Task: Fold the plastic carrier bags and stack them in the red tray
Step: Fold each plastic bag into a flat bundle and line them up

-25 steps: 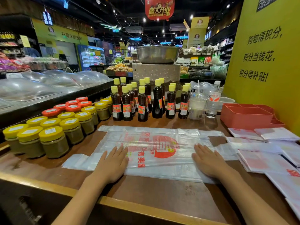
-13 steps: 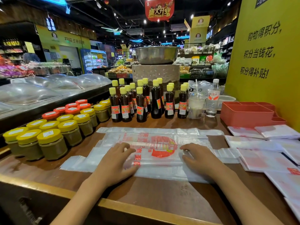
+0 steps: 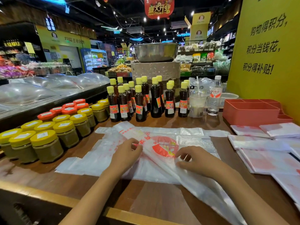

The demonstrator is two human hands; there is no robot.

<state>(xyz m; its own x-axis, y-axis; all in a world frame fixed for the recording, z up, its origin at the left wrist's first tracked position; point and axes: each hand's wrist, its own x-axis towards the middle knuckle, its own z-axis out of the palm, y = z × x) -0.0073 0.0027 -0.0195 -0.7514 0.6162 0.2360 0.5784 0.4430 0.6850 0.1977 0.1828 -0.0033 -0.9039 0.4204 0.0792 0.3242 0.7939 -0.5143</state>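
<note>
A clear plastic carrier bag (image 3: pixel 164 148) with red print lies across the wooden counter in front of me, on top of another flat bag (image 3: pixel 186 132). My left hand (image 3: pixel 125 154) pinches the top bag near its middle, and my right hand (image 3: pixel 197 161) pinches it just to the right. The film between and below my hands is lifted and creased, and a loose flap trails toward the counter's front right edge. The red tray (image 3: pixel 251 114) with several compartments stands at the back right against the yellow wall. Folded bags (image 3: pixel 266 158) lie in piles in front of it.
Yellow- and red-lidded jars (image 3: pixel 47 140) crowd the left of the counter. Dark sauce bottles (image 3: pixel 139 101) stand in rows behind the bag, with a lidded drink cup (image 3: pixel 197 104) and a water bottle (image 3: pixel 215 96) to their right. The wooden counter (image 3: pixel 100 190) has a raised front edge.
Both hands went from pressing flat on the bag to curling and pinching it. They drew closer together, and the top bag's film has lifted and bunched toward me.
</note>
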